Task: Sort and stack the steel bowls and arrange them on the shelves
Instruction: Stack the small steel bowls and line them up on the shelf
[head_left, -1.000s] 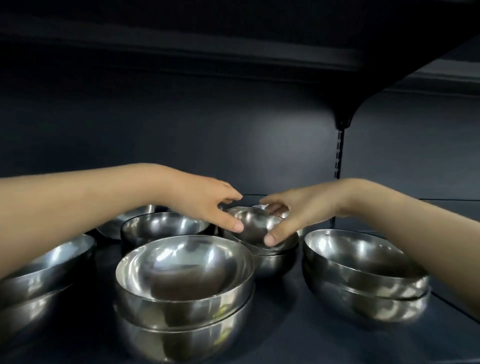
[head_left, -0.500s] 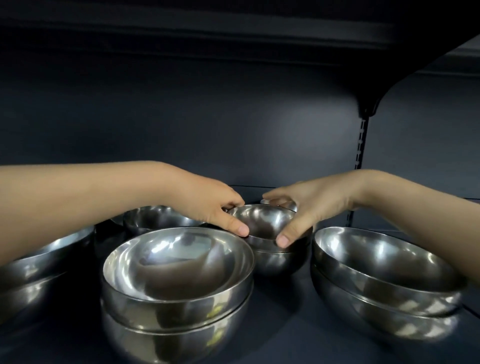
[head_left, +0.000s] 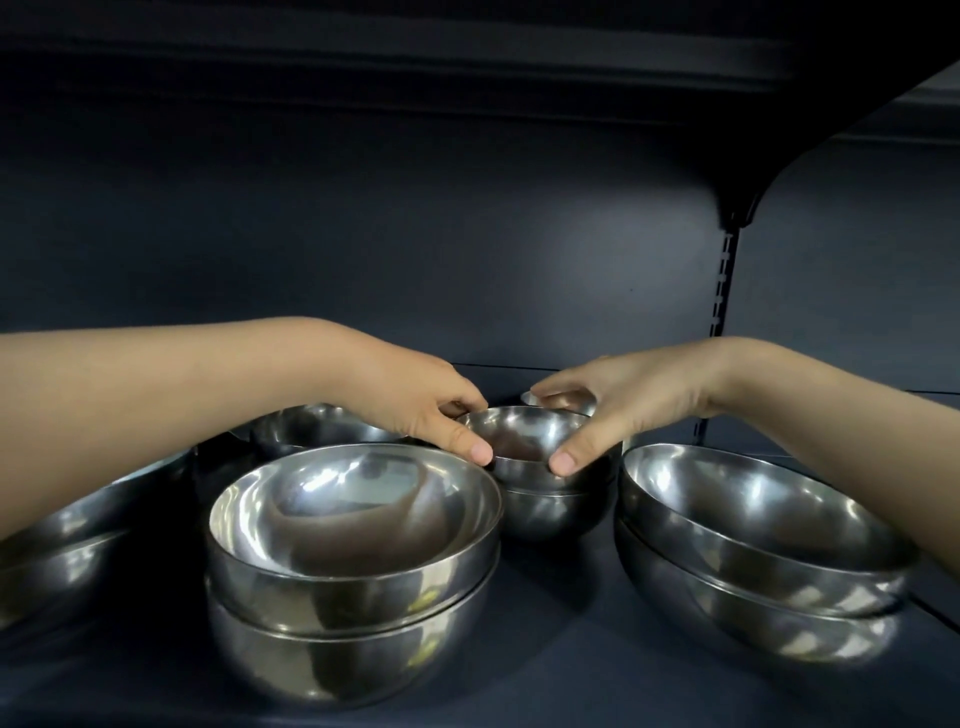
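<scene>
A small steel bowl (head_left: 524, 434) sits nested on another small bowl (head_left: 550, 512) at the middle of the dark shelf (head_left: 561, 660). My left hand (head_left: 415, 402) grips its left rim, thumb on the near side. My right hand (head_left: 618, 402) grips its right rim the same way. In front stands a stack of two large steel bowls (head_left: 353, 545). A second stack of two large bowls (head_left: 753, 551) stands at the right.
More steel bowls stand at the far left (head_left: 78, 545) and behind my left hand (head_left: 311, 426). Another small bowl (head_left: 561, 401) peeks out behind the held one. A slotted upright (head_left: 722, 291) and the upper shelf bracket (head_left: 737, 208) rise at the back right.
Both hands keep their grip on the small bowl on its stack. The camera has shifted, so the bowls sit a little further right in view. The upright has slid right.
</scene>
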